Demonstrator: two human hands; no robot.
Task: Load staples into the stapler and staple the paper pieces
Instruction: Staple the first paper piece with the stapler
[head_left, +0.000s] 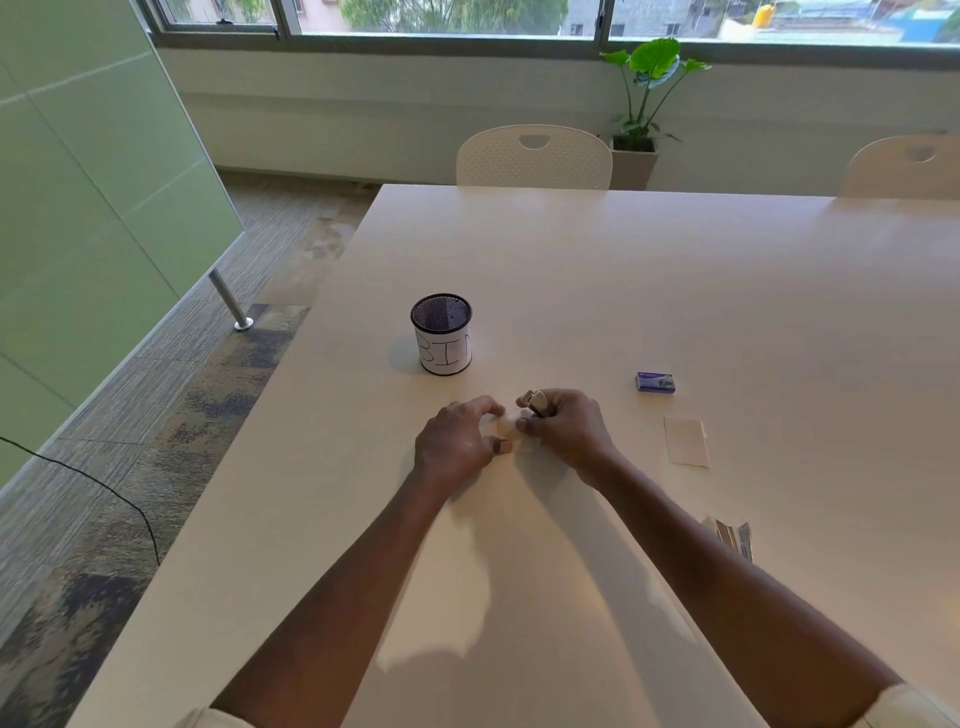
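Evidently the small stapler (535, 401) is light, stiff and smooth, so it is best gripped across its body. The right hand (569, 431) does this mid-tabletop, fingers curled round it. The left hand (457, 441) fingers seem to pinch the paper pieces (506, 423), which look thin and floppy; hold them near an edge. The glossy tabletop (571, 270) looks slippery. A staple box (655, 382) lies to the right, with white chairs (535, 156) and windows beyond.

White bench (623, 291), black mesh cup (441, 335) marked BIN on it, white chair (534, 156) at far edge, second chair (906, 166) further right, potted plant (649, 88) under window (447, 15), green partition (78, 208) left, black cable (104, 486) on carpet (156, 415)
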